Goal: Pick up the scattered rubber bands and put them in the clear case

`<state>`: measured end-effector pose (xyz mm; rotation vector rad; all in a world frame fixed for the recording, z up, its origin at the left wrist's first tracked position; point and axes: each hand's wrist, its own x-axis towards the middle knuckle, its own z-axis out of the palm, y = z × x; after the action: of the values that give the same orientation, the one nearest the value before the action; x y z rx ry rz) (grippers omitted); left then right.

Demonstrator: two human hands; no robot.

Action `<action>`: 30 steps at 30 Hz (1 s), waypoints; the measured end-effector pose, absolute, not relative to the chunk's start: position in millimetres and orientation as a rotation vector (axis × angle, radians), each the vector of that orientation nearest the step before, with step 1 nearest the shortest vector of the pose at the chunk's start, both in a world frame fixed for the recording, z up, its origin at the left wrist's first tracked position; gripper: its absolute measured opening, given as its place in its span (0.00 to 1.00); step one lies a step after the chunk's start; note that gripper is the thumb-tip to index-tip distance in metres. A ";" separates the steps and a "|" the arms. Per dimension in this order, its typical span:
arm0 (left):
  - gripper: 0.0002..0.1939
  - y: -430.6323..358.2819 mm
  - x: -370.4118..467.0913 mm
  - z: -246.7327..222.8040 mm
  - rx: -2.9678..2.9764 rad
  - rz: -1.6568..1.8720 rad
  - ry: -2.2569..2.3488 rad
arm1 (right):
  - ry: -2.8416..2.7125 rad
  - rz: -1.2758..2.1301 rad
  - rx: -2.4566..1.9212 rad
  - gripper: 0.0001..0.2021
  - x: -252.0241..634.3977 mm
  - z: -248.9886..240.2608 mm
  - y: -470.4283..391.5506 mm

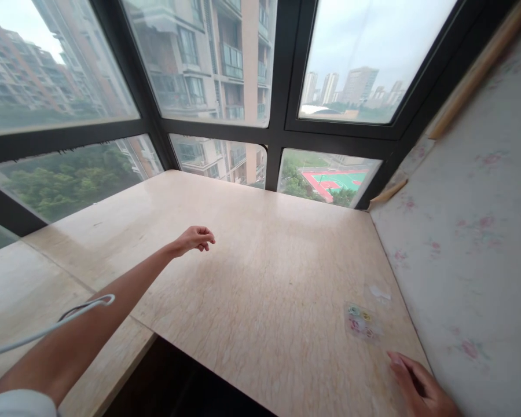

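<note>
My left hand is above the middle of the pale marble-patterned windowsill, its arm stretched in from the lower left. Its fingers are curled in, and anything between them is too small to make out. At the lower right, my right hand is partly cut off by the frame's edge. Thumb and index finger come together there; whatever they may hold is hidden. Just beyond this hand lies a small clear plastic case with several coloured ring-like pieces in it. A clear, whitish plastic piece lies behind the case.
Dark-framed windows border the sill at the back and left. A flowered wall rises along the right side. A white cable-like loop crosses in front of my left forearm. The sill's front edge drops to a dark gap.
</note>
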<state>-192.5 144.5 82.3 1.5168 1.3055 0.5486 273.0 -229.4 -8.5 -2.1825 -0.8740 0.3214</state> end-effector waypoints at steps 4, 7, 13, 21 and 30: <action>0.21 123.2 -148.1 90.3 1.460 0.580 1.163 | -0.925 0.291 -2.089 0.22 266.3 -7.1 -229.2; 0.22 105.9 -110.4 95.5 1.432 0.569 1.045 | -0.959 0.299 -2.044 0.21 262.3 -2.9 -229.3; 0.19 69.9 -25.6 93.8 1.457 0.534 0.828 | -1.005 0.297 -1.957 0.19 253.8 7.6 -228.1; 0.13 -0.9 88.3 73.2 1.483 0.307 0.569 | -1.039 0.316 -1.906 0.17 252.2 9.1 -229.1; 0.09 -44.6 143.4 54.4 1.931 0.281 0.551 | -1.045 0.325 -1.869 0.16 251.6 9.2 -227.7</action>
<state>143.4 -44.6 54.4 1.9312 0.5510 0.2810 251.6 -227.7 9.2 -1.8694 -1.0447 0.3248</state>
